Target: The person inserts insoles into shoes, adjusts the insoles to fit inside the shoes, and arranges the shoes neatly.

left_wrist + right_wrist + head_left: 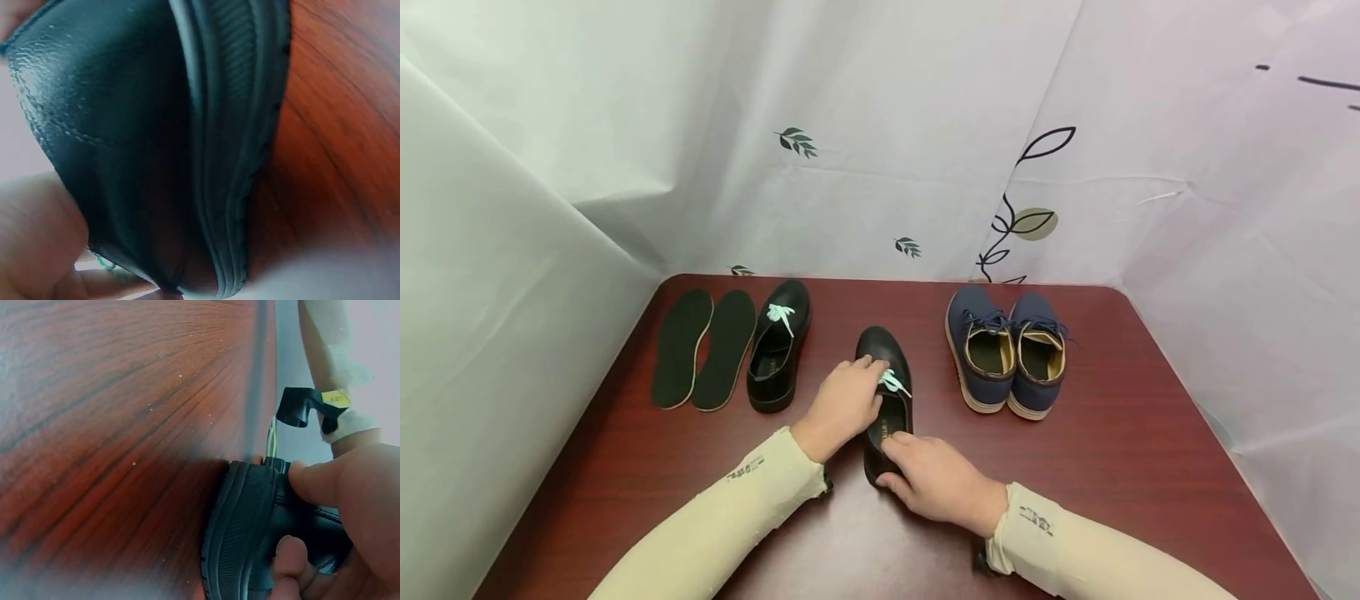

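Observation:
A black lace-up leather shoe (880, 342) with pale mint laces rests on the table, its toe pointing away from me. My left hand (842, 404) grips it over the left side near the laces. At the heel end, my right hand (936, 479) holds the collar between thumb and fingers. The left wrist view shows the shoe's dark side and ridged sole (231, 125) up close. In the right wrist view, the right hand (369, 512) grasps the back of the shoe (244, 519), partly covering it.
The matching black shoe (778, 375) stands to the left, beside two dark insoles, one further left (681, 350) and one nearer (726, 350). Two navy lace-up shoes, a left one (973, 350) and a right one (1037, 358), sit at right. White curtains (865, 83) enclose the red-brown table (1120, 483).

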Motion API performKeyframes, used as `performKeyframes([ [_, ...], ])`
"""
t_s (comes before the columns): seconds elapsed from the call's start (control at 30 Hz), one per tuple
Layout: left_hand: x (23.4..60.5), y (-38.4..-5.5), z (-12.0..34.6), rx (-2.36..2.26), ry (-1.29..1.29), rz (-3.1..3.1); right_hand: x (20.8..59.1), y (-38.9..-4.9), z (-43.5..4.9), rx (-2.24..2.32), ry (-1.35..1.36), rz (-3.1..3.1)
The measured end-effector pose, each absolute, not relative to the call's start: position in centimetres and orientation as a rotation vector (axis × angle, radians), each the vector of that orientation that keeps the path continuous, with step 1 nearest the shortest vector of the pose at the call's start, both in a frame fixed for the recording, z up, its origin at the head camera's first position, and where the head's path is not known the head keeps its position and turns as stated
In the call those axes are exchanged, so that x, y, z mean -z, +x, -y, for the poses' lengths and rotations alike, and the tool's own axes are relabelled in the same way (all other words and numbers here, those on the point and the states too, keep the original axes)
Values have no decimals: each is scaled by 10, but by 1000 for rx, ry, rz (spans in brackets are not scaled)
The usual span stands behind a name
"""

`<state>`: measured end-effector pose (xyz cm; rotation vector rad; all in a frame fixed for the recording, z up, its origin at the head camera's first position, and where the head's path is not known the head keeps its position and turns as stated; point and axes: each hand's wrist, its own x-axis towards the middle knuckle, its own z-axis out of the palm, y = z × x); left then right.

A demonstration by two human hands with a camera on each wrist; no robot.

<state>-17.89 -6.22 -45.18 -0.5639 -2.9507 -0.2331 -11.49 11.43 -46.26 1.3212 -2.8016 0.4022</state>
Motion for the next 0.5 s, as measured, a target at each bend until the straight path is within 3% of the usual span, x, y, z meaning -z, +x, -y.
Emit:
performKeyframes([
  [0.3, 454, -176, 61, 213, -569, 2949, 452, -127, -118, -715, 1272, 2941],
  [0.5, 457, -176, 63, 215, -562, 2892, 450, -155, -119, -819, 953, 2790],
])
